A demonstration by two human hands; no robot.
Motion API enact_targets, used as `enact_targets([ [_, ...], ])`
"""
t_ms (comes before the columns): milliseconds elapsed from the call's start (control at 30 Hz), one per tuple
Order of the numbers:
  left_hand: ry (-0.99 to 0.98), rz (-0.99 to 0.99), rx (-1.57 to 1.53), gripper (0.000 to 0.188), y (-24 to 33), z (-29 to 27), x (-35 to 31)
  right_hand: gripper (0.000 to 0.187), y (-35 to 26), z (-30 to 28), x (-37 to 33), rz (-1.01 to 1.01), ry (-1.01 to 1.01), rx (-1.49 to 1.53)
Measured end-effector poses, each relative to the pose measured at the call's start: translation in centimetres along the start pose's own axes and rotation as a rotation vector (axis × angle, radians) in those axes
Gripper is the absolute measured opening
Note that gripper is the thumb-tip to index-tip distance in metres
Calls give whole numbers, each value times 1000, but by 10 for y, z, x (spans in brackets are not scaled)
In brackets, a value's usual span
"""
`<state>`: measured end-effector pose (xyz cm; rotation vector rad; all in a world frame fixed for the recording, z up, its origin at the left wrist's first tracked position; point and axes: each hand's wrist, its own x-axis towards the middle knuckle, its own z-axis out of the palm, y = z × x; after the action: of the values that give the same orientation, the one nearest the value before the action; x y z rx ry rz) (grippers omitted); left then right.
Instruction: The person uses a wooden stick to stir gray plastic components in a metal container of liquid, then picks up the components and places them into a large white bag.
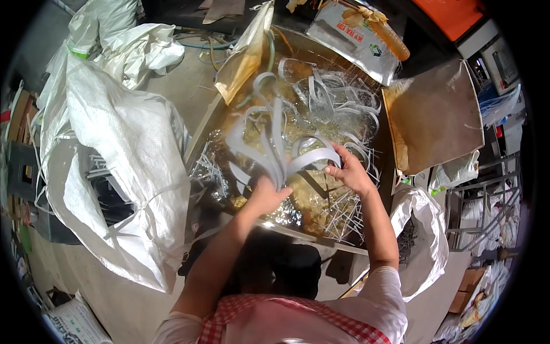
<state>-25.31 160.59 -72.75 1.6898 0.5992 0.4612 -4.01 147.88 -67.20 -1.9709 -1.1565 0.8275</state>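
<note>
Both hands are over a tub of yellowish water (306, 200). My left hand (268, 196) is closed round the lower ends of a bundle of pale grey flat plastic strips (277, 143), which fan out and curl away from me. My right hand (350, 172) pinches one curved strip (314, 156) between thumb and fingers, to the right of the bundle. Farther back, more looped strips (326, 94) lie tangled in the water. Thin white sticks (344, 218) float near the tub's front right corner, with others at its left side.
A large white woven sack (129, 132) gapes at the left, sticks showing inside. Another white sack (428, 215) stands right of the tub. A brown sheet (438, 117) leans at the right rim, and a silver panel (355, 40) at the back. Metal racks (487, 198) stand far right.
</note>
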Motion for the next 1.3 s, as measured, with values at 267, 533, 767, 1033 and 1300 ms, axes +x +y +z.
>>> enact_targets([
  [267,114,-248,-349,39,5,-16,5,19,104,-43,17,339,603,1123],
  [533,57,-377,-1098,35,0,-23,8,42,4,58,-11,-208,577,200],
  [767,-168,-457,-1511,44,5,-18,-1,40,-32,117,-26,-467,116,-255],
  [1033,-238,-220,-1422,39,-3,-22,3,34,10,106,-26,-316,227,294],
  [1300,-793,-83,-922,75,29,-17,-10,50,-70,58,49,-539,91,-462],
])
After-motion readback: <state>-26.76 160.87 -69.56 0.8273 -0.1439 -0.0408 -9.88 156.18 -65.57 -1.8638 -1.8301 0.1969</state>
